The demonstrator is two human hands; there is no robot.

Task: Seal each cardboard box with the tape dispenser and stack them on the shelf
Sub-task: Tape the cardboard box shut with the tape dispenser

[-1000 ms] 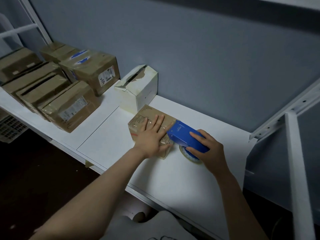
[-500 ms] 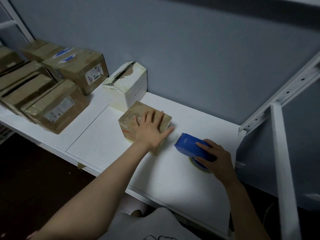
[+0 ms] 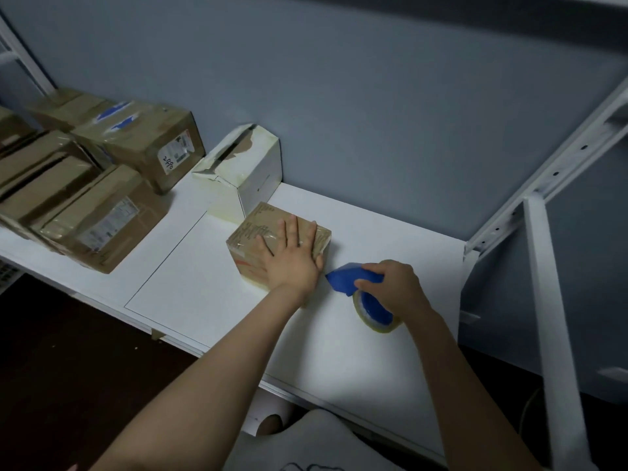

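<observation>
Our right hand [image 3: 394, 283] now grips the tape dispenser [image 3: 345, 277] just right of the box [image 3: 251, 229], no longer on its top. Our left hand [image 3: 292, 258] lies flat, fingers straight, on the box. We judge this seam taped.

I see the left arm [image 3: 210, 379] and right arm [image 3: 472, 385] bare to the frame edge; below, pale grey cloth [image 3: 316, 443] bears a dark outline print.

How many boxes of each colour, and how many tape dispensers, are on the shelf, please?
Brown boxes: 7 (one cut off at the left edge)
White boxes: 1
Tape dispensers: 1
Total: 9
</observation>
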